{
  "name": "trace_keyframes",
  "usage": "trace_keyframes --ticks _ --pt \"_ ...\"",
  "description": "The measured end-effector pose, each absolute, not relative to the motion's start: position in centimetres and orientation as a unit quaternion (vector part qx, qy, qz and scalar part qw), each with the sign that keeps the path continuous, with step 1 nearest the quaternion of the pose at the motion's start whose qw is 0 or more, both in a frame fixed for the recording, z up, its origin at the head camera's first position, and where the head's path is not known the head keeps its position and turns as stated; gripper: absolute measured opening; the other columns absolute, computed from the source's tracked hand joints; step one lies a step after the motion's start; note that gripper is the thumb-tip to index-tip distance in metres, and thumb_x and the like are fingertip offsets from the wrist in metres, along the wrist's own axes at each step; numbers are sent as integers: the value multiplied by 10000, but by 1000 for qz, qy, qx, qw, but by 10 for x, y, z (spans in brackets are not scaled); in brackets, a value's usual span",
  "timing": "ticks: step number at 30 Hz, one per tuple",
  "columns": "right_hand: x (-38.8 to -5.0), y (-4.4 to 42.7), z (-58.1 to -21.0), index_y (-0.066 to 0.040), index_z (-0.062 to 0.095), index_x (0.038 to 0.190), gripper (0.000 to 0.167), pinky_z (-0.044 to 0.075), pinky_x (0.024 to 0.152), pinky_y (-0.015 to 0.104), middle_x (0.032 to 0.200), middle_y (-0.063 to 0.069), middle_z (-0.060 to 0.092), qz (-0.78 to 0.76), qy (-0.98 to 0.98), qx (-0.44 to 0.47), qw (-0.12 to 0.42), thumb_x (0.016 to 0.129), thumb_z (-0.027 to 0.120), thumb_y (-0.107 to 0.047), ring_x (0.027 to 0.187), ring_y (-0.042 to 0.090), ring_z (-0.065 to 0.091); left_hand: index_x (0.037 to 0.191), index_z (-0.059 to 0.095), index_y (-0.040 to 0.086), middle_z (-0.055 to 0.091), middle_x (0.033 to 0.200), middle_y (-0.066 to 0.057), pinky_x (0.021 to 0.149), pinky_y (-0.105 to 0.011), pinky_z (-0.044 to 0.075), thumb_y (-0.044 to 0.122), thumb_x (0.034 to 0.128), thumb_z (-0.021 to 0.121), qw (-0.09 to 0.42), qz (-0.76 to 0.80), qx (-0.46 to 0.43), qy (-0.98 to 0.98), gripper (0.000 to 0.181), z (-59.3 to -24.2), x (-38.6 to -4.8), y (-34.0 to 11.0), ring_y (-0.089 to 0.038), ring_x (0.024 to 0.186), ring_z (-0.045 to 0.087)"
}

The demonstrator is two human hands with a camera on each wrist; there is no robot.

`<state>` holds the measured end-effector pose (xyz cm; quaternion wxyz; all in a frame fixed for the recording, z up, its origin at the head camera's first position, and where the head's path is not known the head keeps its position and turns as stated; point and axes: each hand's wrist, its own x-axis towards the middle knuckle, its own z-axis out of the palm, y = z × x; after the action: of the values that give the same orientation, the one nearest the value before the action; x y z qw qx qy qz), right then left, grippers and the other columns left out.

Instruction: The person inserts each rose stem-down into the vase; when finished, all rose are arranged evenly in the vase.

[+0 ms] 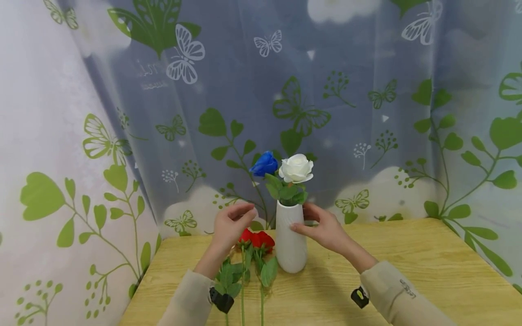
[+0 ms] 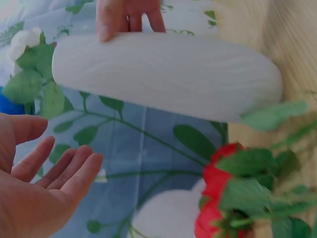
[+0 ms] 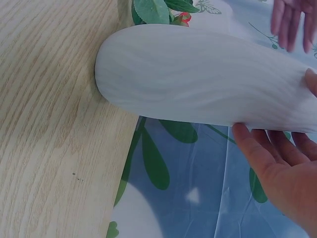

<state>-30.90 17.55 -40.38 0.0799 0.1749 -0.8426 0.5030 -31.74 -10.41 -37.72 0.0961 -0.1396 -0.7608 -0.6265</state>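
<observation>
A white vase (image 1: 291, 240) stands upright on the table, holding a blue rose (image 1: 265, 164) and a white rose (image 1: 296, 169) with green leaves. My right hand (image 1: 326, 227) grips its upper part from the right, thumb in front and fingers behind; the right wrist view shows the fingertips (image 3: 241, 130) against its side. My left hand (image 1: 231, 225) hovers to the left of the vase, apart from it. In the left wrist view that hand (image 2: 44, 183) has loosely bent fingers with nothing in them. Red roses (image 1: 263, 241) lie on the table beneath it, left of the vase.
The wooden table (image 1: 408, 262) reaches back to a patterned curtain (image 1: 228, 68) with leaves and butterflies. Green stems (image 1: 262, 303) of the red roses run toward the table's front.
</observation>
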Motion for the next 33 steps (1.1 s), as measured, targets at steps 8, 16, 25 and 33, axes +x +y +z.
trace_keyframes --ticks 8,16,25,33 --pt "-310 175 -403 -129 527 1533 719 585 1035 542 1422 143 660 499 -845 176 81 929 826 -381 1283 355 655 1273 731 5 769 1164 -189 879 -385 667 95 1011 711 57 -653 -88 -750 277 -399 -310 -138 -270 985 784" --pt "-311 175 -405 -133 526 1534 718 590 1028 533 1423 145 658 499 -845 173 82 929 828 -374 1280 356 656 1299 698 -40 782 1084 -189 857 -418 673 54 986 725 32 -665 -36 -745 327 -425 -302 -164 -225 902 777" --pt "-309 175 -402 -116 516 1539 729 587 1035 537 1438 157 645 497 -848 168 79 933 822 -382 1295 370 645 1289 677 -98 788 1031 -222 800 -431 681 50 978 730 14 -661 12 -750 349 -455 -297 -186 -295 889 789" --pt "-308 176 -403 -114 513 1541 725 583 1044 538 1439 156 645 497 -848 170 77 938 816 -380 1295 367 645 1279 641 -174 796 945 -208 749 -398 684 60 971 735 -49 -655 16 -754 398 -479 -290 -205 -193 786 777"
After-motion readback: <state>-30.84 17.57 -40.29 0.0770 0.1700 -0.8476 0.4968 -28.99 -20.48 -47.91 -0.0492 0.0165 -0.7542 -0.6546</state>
